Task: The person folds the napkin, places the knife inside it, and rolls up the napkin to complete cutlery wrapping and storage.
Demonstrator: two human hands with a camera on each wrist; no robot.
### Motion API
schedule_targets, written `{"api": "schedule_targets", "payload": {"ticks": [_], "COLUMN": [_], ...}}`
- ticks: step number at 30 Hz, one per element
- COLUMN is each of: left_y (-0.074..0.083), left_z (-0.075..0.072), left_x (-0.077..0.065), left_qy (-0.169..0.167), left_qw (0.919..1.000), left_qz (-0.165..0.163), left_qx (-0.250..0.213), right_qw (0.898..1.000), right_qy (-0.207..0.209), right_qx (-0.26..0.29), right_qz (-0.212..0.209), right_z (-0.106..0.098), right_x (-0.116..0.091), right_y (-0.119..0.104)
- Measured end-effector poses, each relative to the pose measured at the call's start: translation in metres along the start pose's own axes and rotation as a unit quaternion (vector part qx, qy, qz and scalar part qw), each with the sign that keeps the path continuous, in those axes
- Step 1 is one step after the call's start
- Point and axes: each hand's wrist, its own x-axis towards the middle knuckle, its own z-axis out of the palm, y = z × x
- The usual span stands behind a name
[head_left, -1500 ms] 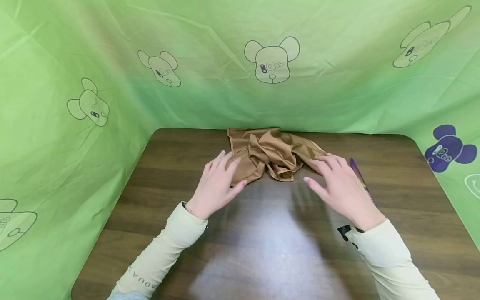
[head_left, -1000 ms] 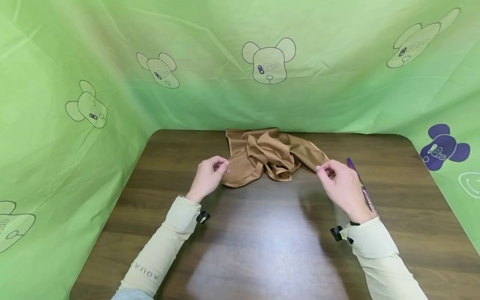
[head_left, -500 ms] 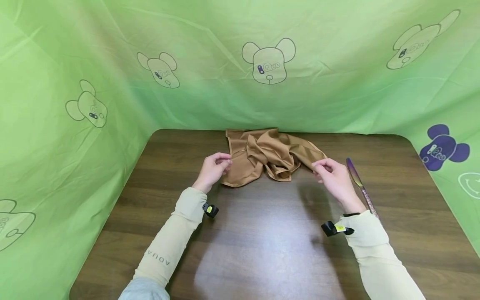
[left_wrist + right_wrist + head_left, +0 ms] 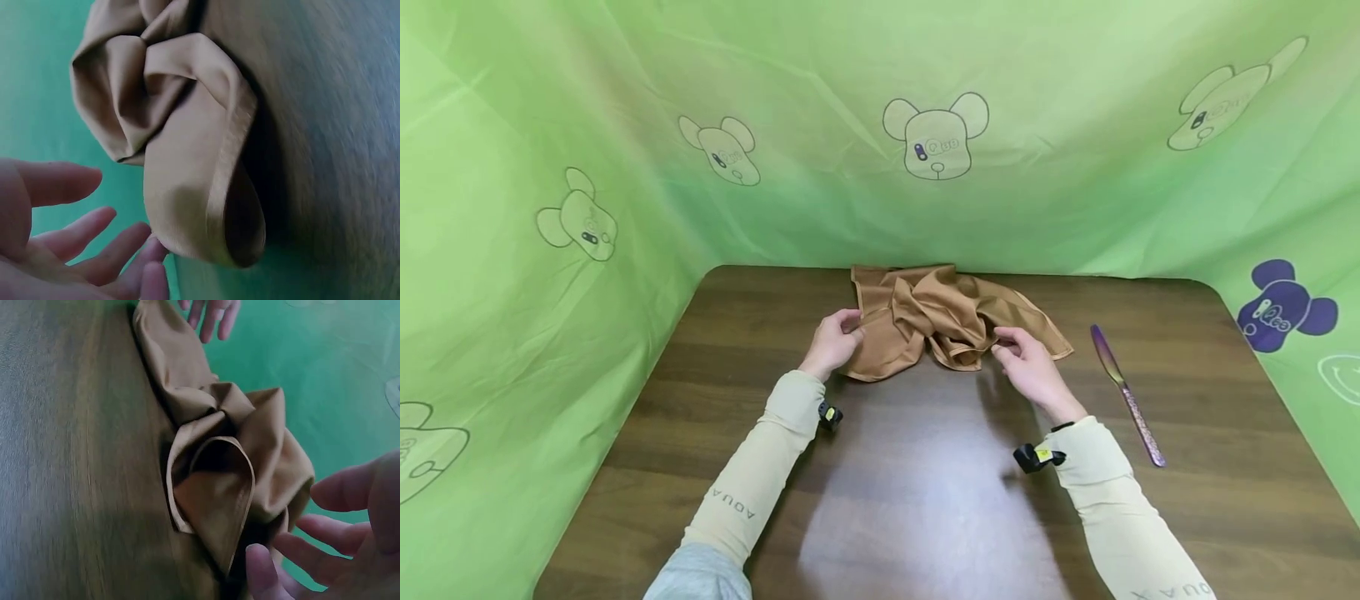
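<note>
A crumpled brown cloth [image 4: 943, 304] with stitched hems lies at the far edge of the table. My left hand [image 4: 833, 343] is at its left edge, fingertips right by the fabric. In the left wrist view, thumb and fingers [image 4: 81, 240] stand apart with a gap between them, beside a curled-over fold. My right hand [image 4: 1033, 371] is over the front of the cloth, right of its middle. The right wrist view shows its loosely bent fingers [image 4: 312, 553] close to a bunched fold, thumb separate from them, nothing pinched.
A table knife [image 4: 1123, 392] with a purple-gold blade and speckled handle lies on the wooden table [image 4: 910, 500], right of the right hand. Green fabric [image 4: 820, 208] with bear-head prints rises behind the table and along both sides.
Both hands were spread wide, then drew their fingers in. The right hand has moved left from the cloth's right corner, uncovering the knife. The left has shifted slightly right. The cloth looks unmoved.
</note>
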Motion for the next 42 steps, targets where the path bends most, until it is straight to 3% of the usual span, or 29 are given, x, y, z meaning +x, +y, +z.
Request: {"api": "schedule_targets", "payload": {"ticks": [5, 11, 17, 23, 25, 32, 38, 42], "left_y": [-0.002, -0.002, -0.003, -0.003, -0.003, -0.006, -0.012, -0.016], "left_z": [0.004, 0.008, 0.014, 0.015, 0.012, -0.001, -0.016, -0.027], "left_x": [0.001, 0.002, 0.001, -0.001, -0.002, -0.003, -0.005, -0.007], "left_qy": [0.001, 0.003, 0.01, 0.023, 0.028, 0.028, 0.015, 0.035], "left_qw": [0.9963, 0.9886, 0.9782, 0.9631, 0.9619, 0.9707, 0.959, 0.9511], "left_qz": [-0.003, 0.005, 0.021, 0.06, 0.061, 0.062, 0.06, 0.035], "left_qx": [0.085, 0.15, 0.206, 0.261, 0.265, 0.23, 0.277, 0.305], "right_qw": [0.999, 0.998, 0.997, 0.994, 0.993, 0.99, 0.988, 0.984], "right_qy": [0.016, 0.019, 0.029, 0.062, 0.075, 0.098, 0.101, 0.122], "right_qx": [-0.035, -0.049, -0.07, -0.084, -0.088, -0.1, -0.115, -0.112], "right_qz": [-0.006, -0.02, -0.018, -0.028, -0.035, -0.024, 0.004, 0.061], "right_z": [0.011, 0.019, 0.024, 0.023, 0.02, 0.003, -0.021, -0.035], "right_x": [0.004, 0.009, 0.014, 0.017, 0.017, 0.012, 0.008, 0.006], "right_y": [-0.003, -0.004, -0.001, 0.005, 0.006, 0.007, 0.009, 0.01]}}
